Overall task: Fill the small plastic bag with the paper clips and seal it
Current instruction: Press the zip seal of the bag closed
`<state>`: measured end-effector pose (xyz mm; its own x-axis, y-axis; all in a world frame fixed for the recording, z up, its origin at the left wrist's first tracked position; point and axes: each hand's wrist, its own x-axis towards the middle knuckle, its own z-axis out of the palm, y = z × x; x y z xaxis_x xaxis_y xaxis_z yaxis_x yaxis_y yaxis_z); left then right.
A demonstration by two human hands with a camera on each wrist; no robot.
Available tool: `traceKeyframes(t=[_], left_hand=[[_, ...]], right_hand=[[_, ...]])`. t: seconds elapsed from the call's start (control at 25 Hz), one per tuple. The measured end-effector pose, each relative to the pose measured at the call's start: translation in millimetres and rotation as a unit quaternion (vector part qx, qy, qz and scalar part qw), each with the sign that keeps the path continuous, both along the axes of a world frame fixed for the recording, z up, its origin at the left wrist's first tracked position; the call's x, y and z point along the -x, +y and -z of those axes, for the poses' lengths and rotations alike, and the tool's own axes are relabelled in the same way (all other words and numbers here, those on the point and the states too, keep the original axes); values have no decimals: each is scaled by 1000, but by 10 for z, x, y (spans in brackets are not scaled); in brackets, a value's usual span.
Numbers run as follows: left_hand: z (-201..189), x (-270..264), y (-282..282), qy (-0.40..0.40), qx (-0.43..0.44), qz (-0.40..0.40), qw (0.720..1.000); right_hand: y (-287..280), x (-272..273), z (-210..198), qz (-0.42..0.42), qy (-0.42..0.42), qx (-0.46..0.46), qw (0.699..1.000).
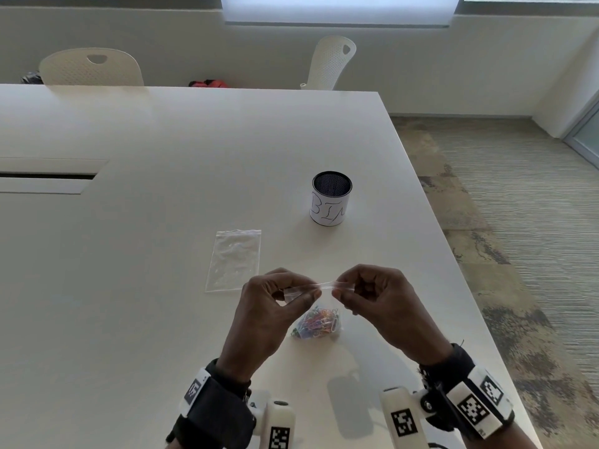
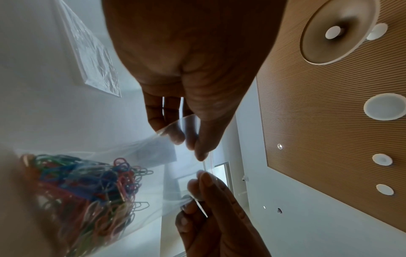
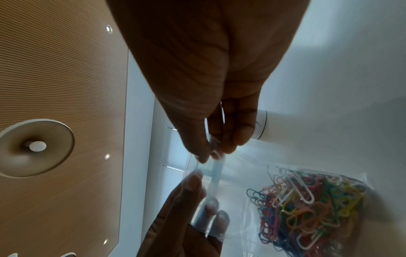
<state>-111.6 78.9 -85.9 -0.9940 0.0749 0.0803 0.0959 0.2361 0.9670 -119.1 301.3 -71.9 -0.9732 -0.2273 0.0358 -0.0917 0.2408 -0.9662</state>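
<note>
A small clear zip bag (image 1: 321, 284) hangs between my hands just above the white table (image 1: 162, 140), near its front edge. Colourful paper clips (image 1: 319, 321) fill its lower part, which rests on or near the tabletop. My left hand (image 1: 296, 291) pinches the left end of the bag's top strip, and my right hand (image 1: 340, 288) pinches the right end. The left wrist view shows the left hand (image 2: 193, 146) pinching the strip beside the paper clips (image 2: 87, 191). In the right wrist view the right hand (image 3: 211, 151) pinches the strip above the paper clips (image 3: 307, 205). Whether the zip is closed cannot be told.
A second, empty zip bag (image 1: 235, 259) lies flat on the table to the left of my hands. A black mesh cup (image 1: 331, 198) with a white label reading BIN stands farther back. The table's right edge (image 1: 453, 254) runs close to my right hand. Two chairs stand behind the table.
</note>
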Motion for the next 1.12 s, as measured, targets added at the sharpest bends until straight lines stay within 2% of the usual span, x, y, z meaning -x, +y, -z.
traceKeyframes(t=[0.4,0.64,0.96,1.12], left_hand=[[-25,-4,78,16,19,9,1000],[-23,41,63,39,33,6,999],[8,42,42,84,62,23,994],[56,52,48,107,70,29,991]], right_hand=[[-64,35,71,6,54,-23,998],[17,50,98,15,44,33,998],[51,30,154,16,69,30,997],[59,41,197,11,123,-15,992]])
